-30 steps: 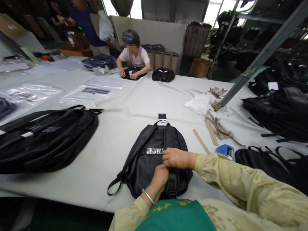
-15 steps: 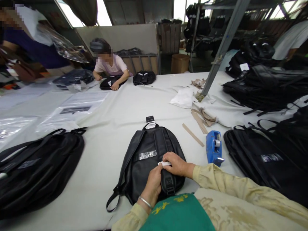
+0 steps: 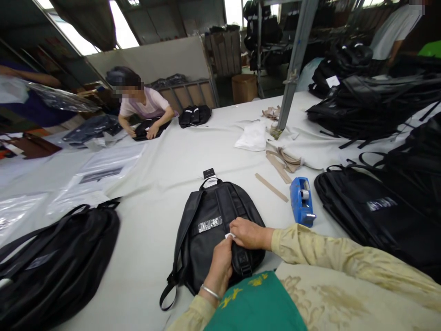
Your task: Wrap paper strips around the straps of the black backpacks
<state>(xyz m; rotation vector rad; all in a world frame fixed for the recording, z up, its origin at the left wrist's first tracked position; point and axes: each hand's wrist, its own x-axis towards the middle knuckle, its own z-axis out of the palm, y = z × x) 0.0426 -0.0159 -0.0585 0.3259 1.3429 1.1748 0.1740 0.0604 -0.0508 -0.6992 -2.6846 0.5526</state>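
Observation:
A black backpack [image 3: 201,250] lies straps-up on the white table before me, its top handle and black hang tag [image 3: 208,173] pointing away. Clear film covers a strip [image 3: 210,224] across its back panel. At the right shoulder strap [image 3: 225,202], a small white strip [image 3: 229,235] shows between my hands. My left hand [image 3: 220,264] is closed, thumb and fingers pinching the strip's near end at the strap's left edge. My right hand [image 3: 250,233] lies over the strap with fingers curled onto the same strip, mostly covering it.
A blue tape dispenser [image 3: 302,202] stands right of the backpack, near brown paper strips [image 3: 272,187]. More black backpacks lie at left [image 3: 69,262] and right [image 3: 375,207]. A metal post [image 3: 292,69] rises from the table. Across it, a co-worker [image 3: 148,103] handles a black bag.
The view has turned slightly, shifting the background. My right hand's fingers have closed further over the white strip, so less of it shows. The backpack stays in place.

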